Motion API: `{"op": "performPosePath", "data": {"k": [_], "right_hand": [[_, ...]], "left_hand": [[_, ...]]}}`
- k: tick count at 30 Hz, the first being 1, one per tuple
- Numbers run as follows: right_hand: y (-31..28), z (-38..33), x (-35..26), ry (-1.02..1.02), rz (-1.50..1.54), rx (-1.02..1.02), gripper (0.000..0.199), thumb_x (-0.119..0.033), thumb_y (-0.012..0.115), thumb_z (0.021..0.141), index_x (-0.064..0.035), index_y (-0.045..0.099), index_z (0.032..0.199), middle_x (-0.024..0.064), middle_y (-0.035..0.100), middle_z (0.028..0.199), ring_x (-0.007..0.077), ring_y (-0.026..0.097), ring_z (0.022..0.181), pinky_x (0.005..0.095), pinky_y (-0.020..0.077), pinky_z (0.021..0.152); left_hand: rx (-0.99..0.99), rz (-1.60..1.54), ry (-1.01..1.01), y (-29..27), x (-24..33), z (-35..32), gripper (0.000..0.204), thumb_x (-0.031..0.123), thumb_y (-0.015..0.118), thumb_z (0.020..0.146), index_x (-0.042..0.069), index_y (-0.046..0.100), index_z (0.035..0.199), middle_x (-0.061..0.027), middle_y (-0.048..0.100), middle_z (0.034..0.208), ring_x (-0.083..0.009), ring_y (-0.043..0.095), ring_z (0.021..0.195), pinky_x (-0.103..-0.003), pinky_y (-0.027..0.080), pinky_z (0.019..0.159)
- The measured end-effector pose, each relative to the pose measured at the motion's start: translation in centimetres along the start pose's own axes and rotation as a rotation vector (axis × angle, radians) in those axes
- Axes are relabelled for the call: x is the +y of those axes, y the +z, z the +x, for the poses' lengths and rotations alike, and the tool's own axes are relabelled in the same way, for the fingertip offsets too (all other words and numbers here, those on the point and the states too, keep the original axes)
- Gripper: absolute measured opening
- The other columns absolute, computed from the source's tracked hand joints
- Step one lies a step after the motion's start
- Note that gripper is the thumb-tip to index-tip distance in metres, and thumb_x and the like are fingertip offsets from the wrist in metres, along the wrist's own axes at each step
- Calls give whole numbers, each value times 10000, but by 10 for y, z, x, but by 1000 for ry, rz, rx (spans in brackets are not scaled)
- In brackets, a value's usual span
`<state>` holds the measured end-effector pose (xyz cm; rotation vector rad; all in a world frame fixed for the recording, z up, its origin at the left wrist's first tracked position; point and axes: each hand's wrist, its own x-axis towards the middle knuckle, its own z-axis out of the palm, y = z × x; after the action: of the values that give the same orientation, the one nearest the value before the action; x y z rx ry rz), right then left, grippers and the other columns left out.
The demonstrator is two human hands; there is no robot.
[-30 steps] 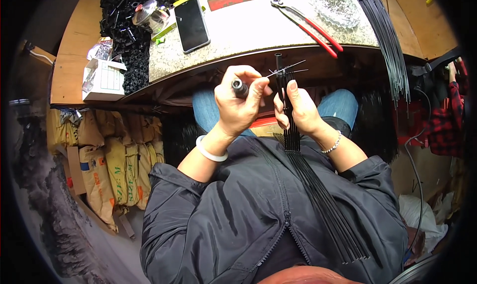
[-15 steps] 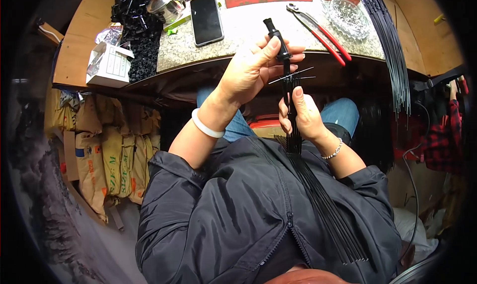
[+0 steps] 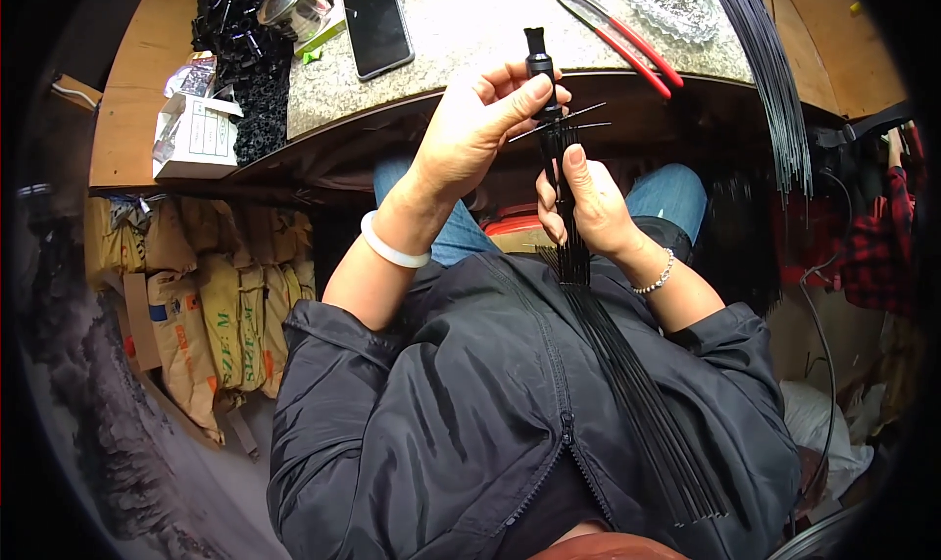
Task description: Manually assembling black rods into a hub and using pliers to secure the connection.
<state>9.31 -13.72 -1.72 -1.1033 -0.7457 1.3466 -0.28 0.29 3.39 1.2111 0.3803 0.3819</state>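
In front of my body I hold a slim black umbrella frame, its long thin ribs (image 3: 647, 403) trailing down over my jacket. My left hand (image 3: 480, 124) is closed round the black plastic fitting (image 3: 537, 65) at the far end, thumb on top. Just below it, my right hand (image 3: 596, 202) grips the bundled ribs and shaft, thumb stretched along them. Two thin rods (image 3: 588, 125) stick out crosswise between my hands. Nearest to the frame on the table lie pliers (image 3: 627, 48) with red handles.
On the table are a phone (image 3: 378, 26), a glass dish (image 3: 671, 6), a glass pot (image 3: 294, 6) and a heap of small black parts (image 3: 221, 21). A white box (image 3: 196, 134) stands at the left. Black rods (image 3: 774, 80) overhang the right edge. Sacks (image 3: 225, 305) stand below left.
The black fitting has turned more upright, and my left fingers have curled in around it. My right hand keeps its grip on the ribs. The whole view has shifted slightly.
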Motion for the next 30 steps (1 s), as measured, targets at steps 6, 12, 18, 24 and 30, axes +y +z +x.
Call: {"op": "performPosePath", "data": {"k": [6,12,18,24,30], "right_hand": [[2,-1,-1,0,11,7,636,-597,278,920,-36,503,724,50,475,482,110,440,387,218,371,389],[0,-1,0,8,38,-6,632,-588,274,926,-35,503,723,53,475,483,111,443,389,220,370,388],[0,-3,-1,2,51,-25,635,-588,273,926,-34,502,716,54,472,482,115,445,388,222,372,387],[-4,-1,2,-21,46,-35,629,-576,280,930,-26,498,718,59,467,488,120,455,395,221,375,387],[-5,-1,2,-9,45,-36,627,-578,283,927,-27,495,715,53,458,492,119,455,396,221,375,390]], "left_hand": [[-46,-65,-10,-5,0,0,363,286,567,910,-1,565,1132,-90,617,1013,-128,599,909,-251,495,779],[-125,-34,-48,-6,3,1,282,277,578,908,44,591,1065,-82,646,958,-112,622,853,-232,501,736],[-66,-41,4,-7,-5,1,259,262,604,892,40,590,1026,-83,664,924,-118,632,844,-218,503,713],[-33,23,-20,-3,-6,0,282,244,617,885,-3,580,1015,-82,664,910,-111,633,828,-225,516,695],[5,18,-4,1,-8,1,277,236,625,880,-12,579,994,-77,669,888,-97,629,795,-222,513,688]]}}
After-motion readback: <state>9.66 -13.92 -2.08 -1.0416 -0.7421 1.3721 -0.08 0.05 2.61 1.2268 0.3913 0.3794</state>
